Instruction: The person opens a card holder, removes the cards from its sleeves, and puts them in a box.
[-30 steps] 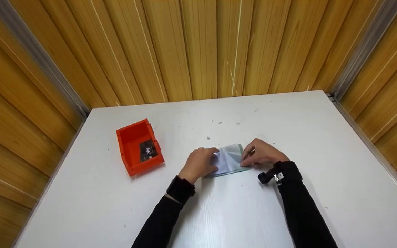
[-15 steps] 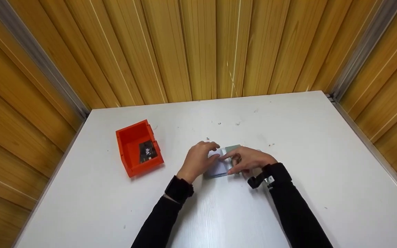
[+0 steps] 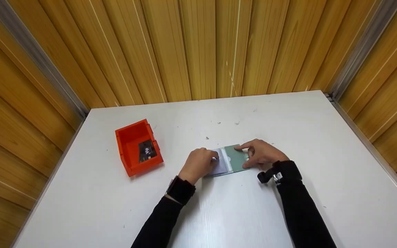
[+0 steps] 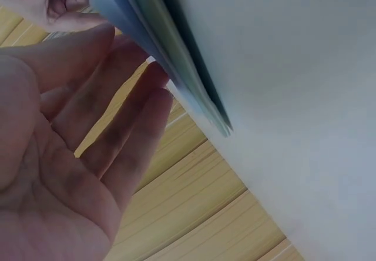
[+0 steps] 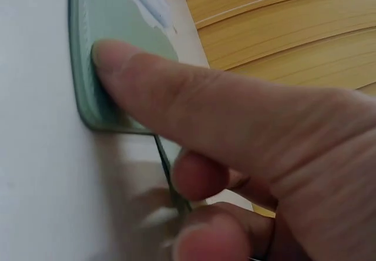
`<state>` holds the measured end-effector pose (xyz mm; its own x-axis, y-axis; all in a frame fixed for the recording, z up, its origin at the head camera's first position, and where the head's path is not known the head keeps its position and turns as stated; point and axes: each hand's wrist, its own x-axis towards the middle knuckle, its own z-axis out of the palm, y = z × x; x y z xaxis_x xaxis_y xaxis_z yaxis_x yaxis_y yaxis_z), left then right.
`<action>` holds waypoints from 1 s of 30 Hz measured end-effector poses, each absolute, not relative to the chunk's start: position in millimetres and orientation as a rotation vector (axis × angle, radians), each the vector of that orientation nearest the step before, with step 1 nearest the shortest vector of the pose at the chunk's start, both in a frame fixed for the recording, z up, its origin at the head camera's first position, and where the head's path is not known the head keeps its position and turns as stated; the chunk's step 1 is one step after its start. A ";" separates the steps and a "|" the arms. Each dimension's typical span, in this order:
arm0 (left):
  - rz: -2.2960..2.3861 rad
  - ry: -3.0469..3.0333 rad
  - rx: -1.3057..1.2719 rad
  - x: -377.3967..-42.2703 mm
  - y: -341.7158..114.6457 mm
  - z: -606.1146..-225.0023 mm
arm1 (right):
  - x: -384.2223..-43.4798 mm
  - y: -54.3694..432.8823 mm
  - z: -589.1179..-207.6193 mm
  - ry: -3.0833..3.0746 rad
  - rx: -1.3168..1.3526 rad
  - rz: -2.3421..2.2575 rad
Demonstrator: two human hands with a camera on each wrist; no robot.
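Note:
In the head view, a green card holder (image 3: 237,159) with clear plastic sleeves (image 3: 223,165) lies spread open on the white table. My left hand (image 3: 198,165) is over its left part, fingertips at the sleeves. The left wrist view shows the left hand (image 4: 76,137) with nearly straight fingers touching the sleeve edges (image 4: 170,55). On the right, my right hand (image 3: 264,153) spans the green cover between thumb and index finger. Seen from the right wrist, the thumb (image 5: 176,90) presses near the cover's edge (image 5: 82,96), other fingers curled by a thin dark edge.
A red bin (image 3: 134,137) stands to the left on the table (image 3: 198,213), with black cards (image 3: 146,151) inside. Yellow wood-patterned walls (image 3: 198,51) close off the back and sides.
My right hand reached left over the holder, then drew back right. The clear sleeve that covered the right side now lies to the left, baring the green cover. The left hand barely shifted.

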<state>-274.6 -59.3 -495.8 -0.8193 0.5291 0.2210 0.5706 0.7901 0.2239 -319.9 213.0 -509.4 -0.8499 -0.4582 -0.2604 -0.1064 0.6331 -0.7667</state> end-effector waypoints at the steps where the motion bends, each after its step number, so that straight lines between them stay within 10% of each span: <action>1: -0.416 -2.834 -0.867 -274.7 -59.3 -495.4 | -319.5 214.2 -509.7 2.412 -0.431 -1.112; 15: -1.434 -2.880 -0.579 -275.6 -31.8 -505.5 | -319.4 220.3 -513.0 2.345 -0.459 -1.160; 30: -1.201 -2.993 -0.696 -270.9 -37.8 -503.6 | -320.6 220.3 -515.2 2.383 -0.452 -1.121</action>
<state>-270.9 -37.8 -503.6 -0.8992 0.4374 0.0099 0.3229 0.6481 0.6897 -320.6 220.3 -515.2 -0.8375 -0.4752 -0.2699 -0.0951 0.6130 -0.7844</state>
